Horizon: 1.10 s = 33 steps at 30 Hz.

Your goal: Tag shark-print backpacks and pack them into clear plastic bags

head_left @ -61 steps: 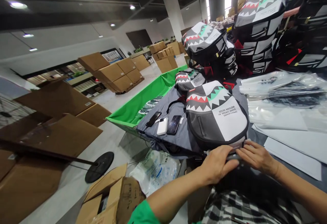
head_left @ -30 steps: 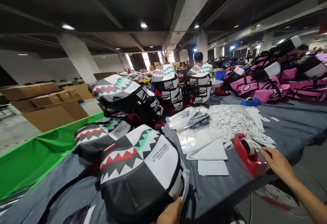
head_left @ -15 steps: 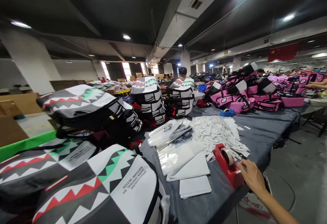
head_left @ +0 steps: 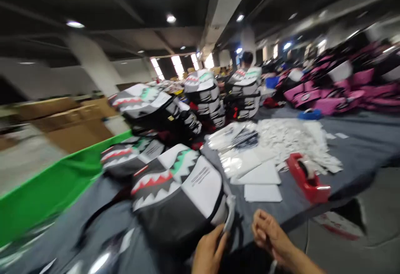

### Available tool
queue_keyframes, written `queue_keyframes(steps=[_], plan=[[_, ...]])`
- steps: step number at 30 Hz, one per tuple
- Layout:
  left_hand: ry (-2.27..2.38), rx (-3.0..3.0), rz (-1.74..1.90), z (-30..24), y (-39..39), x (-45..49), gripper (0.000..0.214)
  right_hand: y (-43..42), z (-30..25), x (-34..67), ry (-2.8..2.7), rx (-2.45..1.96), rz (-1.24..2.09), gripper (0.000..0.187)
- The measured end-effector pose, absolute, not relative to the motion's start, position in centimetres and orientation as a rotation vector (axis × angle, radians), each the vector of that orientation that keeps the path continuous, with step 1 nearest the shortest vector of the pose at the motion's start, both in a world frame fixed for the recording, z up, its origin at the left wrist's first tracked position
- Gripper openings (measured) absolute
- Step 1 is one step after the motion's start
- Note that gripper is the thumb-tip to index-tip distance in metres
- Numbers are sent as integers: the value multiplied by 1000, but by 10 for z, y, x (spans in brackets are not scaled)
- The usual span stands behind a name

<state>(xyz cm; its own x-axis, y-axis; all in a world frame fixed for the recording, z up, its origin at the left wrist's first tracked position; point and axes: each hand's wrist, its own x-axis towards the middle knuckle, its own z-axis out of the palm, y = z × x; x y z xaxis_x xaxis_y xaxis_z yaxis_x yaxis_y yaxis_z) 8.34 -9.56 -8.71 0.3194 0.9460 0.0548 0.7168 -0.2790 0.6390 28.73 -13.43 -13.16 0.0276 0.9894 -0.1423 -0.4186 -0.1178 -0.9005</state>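
Note:
The frame is motion-blurred. A grey, black and white backpack with a red-and-white shark mouth [head_left: 178,186] lies on the grey table cover [head_left: 353,149] right in front of me. My left hand [head_left: 209,251] is at the backpack's lower right edge, gripping a pale translucent strip [head_left: 230,220] there. My right hand [head_left: 268,236] hovers just to the right of the backpack with its fingers curled together. Blur hides whether they pinch anything. Beyond it stand a red tape dispenser [head_left: 306,178], clear plastic bags [head_left: 239,151], white paper sheets [head_left: 262,193] and a heap of white tags [head_left: 287,138].
A green-lined bin [head_left: 46,186] runs along the table's left side. Stacked shark backpacks [head_left: 204,95] rise behind the near ones, with a seated co-worker [head_left: 246,74] beyond. Pink bags [head_left: 325,97] and a blue tape roll [head_left: 309,114] lie farther right. The table's edge drops to a concrete floor [head_left: 375,224].
The view has swung back left and blurred. My right hand has left the red tape dispenser and come back beside the backpack. My left hand has come further into view at the backpack's edge.

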Motion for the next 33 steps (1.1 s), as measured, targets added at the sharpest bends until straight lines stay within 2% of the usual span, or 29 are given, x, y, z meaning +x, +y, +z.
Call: queue_keyframes(steps=[4,7,9,14,19,24,28,33], plan=[[1321,1994,497,-72,-96,80,24,-120,-130,259,-883,-964,1564,64],[1385,1941,494,-66,-96,81,47,-110,-143,250,-921,-983,1563,62],[1456,1934,501,-68,-98,84,54,-110,-150,245,-953,-1016,1518,63],[1528,1912,648,-84,-99,89,34,-114,-159,239,-1057,-1118,1472,66],[1448,1937,643,-92,-97,86,29,-108,-157,240,-1135,-1146,1540,69],[1400,2076,613,-89,-100,84,32,-90,-159,239,-1123,-1151,1639,61],[1373,2105,643,-86,-102,85,33,-88,-161,237,-1068,-1166,1691,65],[1362,2064,667,-91,-102,83,30,-112,-148,239,-735,-951,1935,48]])
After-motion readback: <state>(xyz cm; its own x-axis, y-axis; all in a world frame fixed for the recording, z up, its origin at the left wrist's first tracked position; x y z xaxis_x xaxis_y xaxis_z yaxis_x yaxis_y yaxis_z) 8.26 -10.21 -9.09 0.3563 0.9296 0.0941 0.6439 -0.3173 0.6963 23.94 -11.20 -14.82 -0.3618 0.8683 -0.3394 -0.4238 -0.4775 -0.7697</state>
